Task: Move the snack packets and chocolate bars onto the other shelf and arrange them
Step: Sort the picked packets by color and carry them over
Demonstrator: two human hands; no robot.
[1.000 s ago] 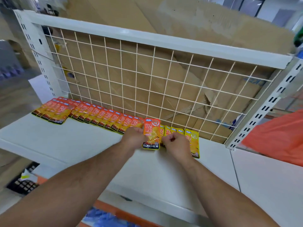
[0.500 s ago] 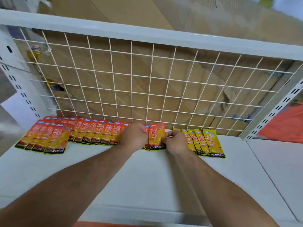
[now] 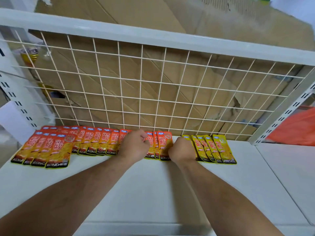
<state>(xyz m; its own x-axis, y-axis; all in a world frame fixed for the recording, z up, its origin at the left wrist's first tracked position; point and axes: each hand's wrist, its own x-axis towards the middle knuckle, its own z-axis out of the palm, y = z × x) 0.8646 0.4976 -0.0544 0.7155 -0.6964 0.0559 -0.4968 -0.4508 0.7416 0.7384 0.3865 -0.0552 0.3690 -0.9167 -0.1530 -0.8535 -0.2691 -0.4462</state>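
Big flattened cardboard point(image 3: 170, 17) stands behind the white wire grid point(image 3: 141, 82) at the back of the shelf point(image 3: 153, 193). Orange packets point(image 3: 95, 142) lie flat in an overlapping row along the grid's foot, w/ a short 2nd stack point(image 3: 58, 150) in front at the far left. Yellow packets point(image 3: 219, 149), fewer, overlap just right of them. My hands are apart, side by side. Left hand point(image 3: 134, 145) sits curled on the orange row, pinching a packet top. Right hand point(image 3: 183, 149) is fisted btwn orange and yellow, touching the first yellow one; can't tell if it grips.
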